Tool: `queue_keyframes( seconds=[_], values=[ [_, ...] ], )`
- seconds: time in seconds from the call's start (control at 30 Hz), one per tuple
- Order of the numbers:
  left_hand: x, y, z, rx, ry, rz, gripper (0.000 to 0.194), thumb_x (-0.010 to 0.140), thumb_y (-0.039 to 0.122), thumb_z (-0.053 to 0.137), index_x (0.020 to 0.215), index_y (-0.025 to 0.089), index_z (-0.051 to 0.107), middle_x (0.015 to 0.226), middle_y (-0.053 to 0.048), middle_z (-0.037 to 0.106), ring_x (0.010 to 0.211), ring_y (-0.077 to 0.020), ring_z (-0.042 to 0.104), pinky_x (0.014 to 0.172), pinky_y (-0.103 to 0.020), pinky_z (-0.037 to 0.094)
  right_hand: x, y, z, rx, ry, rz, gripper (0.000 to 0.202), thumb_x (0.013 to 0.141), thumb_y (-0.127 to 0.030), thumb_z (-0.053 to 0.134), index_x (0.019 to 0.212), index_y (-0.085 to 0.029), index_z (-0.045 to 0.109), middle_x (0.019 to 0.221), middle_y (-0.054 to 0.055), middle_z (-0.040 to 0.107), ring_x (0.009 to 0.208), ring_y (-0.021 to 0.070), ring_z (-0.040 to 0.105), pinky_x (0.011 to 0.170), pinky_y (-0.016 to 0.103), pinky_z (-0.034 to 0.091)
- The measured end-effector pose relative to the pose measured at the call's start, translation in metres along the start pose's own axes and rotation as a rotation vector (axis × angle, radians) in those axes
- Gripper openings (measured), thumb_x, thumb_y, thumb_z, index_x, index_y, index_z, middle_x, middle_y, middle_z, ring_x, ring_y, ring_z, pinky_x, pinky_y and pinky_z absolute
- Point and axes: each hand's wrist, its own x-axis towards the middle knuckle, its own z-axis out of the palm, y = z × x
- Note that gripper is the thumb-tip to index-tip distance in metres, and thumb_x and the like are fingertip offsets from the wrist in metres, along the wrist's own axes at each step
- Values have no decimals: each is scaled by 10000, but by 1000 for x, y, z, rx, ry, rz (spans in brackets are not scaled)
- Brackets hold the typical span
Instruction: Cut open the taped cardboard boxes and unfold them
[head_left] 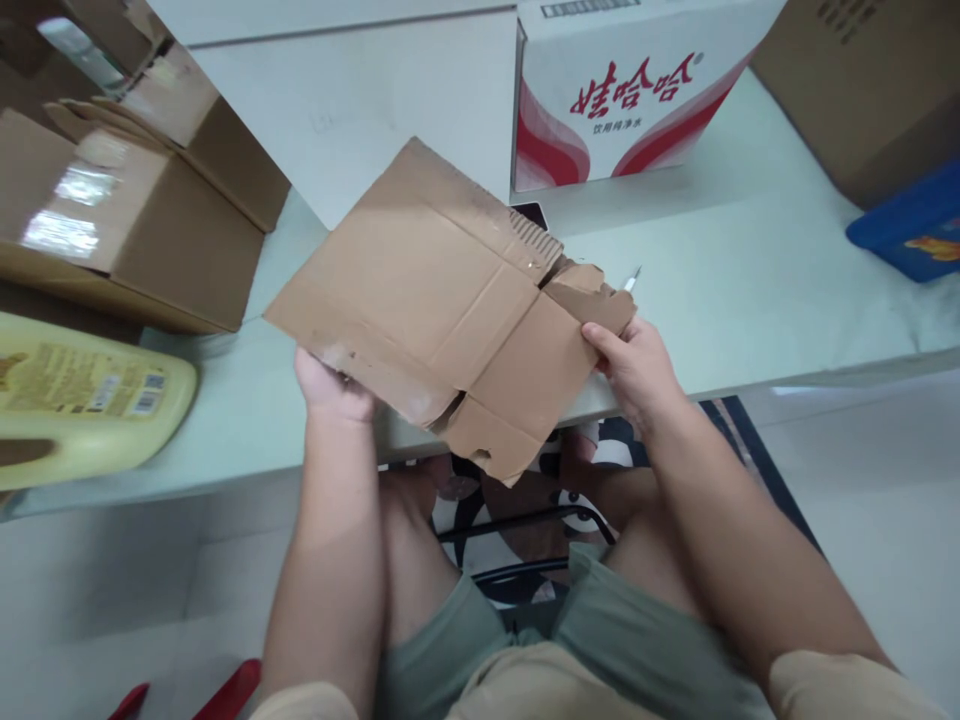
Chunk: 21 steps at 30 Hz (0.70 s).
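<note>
A creased, torn piece of brown cardboard (420, 270) is held tilted over the front edge of the light green table (750, 290). My right hand (637, 370) pinches its ragged right edge, thumb on top. Under the lower left edge of the cardboard is my left hand (332, 388); its fingers are mostly hidden beneath the sheet. Torn flaps and exposed corrugation show along the right side. Just beyond my right hand, a small pointed object (632, 280) lies on the table, partly hidden. A dark-faced object (532, 214) shows behind the cardboard.
Brown boxes (187, 230) and a yellow jug (97, 400) stand at the left. At the back are a large white box (360, 110) and a white-and-red carton (622, 110). A brown box (862, 90) and a blue container (915, 225) are at the right.
</note>
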Motion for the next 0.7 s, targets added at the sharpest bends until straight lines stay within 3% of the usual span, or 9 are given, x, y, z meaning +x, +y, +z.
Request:
queue_keyframes(
  seconds=[0.1,0.2,0.27,0.37,0.47,0.57,0.63,0.7],
  values=[
    [-7,0,1,-4,-185,2,410,979,544,512,1040,180,691,998,-85,797,1186,-259,705,1016,-369,595,2,2,1,-20,93,-26,432,642,-503,847,895,-227,631,725,-30,610,560,109,493,456,230,377],
    [-6,-5,-4,131,-113,-73,174,846,288,720,988,193,687,995,-65,791,1137,-258,735,1035,-373,602,1,0,3,-8,153,-121,461,671,-554,830,936,-241,621,847,5,677,689,157,610,554,270,483],
    [-3,-8,-8,169,-28,-112,161,816,147,686,972,187,693,932,-45,789,1010,-223,767,1027,-364,615,-2,-3,6,96,93,-141,539,683,-631,812,1030,-263,624,1053,42,732,928,225,705,735,342,584],
    [1,-14,-8,136,-42,-103,163,850,131,624,987,172,704,958,-62,796,1008,-223,771,1034,-369,617,-13,-8,12,172,-111,0,685,613,-679,859,1117,-267,643,1164,75,751,1110,298,716,890,440,617],
    [1,-18,-2,132,-51,-119,124,846,144,622,932,174,707,920,-67,796,1036,-239,767,1010,-368,630,-23,-13,16,147,-146,149,704,513,-591,950,1055,-246,662,1010,68,770,963,291,741,743,413,638],
    [-1,-20,4,96,-89,-162,106,858,234,627,928,198,697,967,-57,794,1028,-227,761,948,-352,644,-25,-20,9,183,-33,100,644,528,-543,962,995,-253,627,848,-2,719,683,171,672,512,287,542],
    [-3,-20,8,70,-116,-187,148,870,310,616,963,220,688,1063,-50,784,1031,-215,754,885,-343,650,-24,-28,-6,175,59,30,634,552,-604,937,954,-257,590,691,-58,603,485,95,506,390,245,409],
    [-5,-19,10,64,-112,-211,182,867,350,606,986,235,683,1111,-48,772,1024,-212,749,829,-340,650,-25,-37,-31,42,172,-5,669,546,-750,866,873,-261,547,626,-68,512,413,86,436,341,255,336]
  ],
)
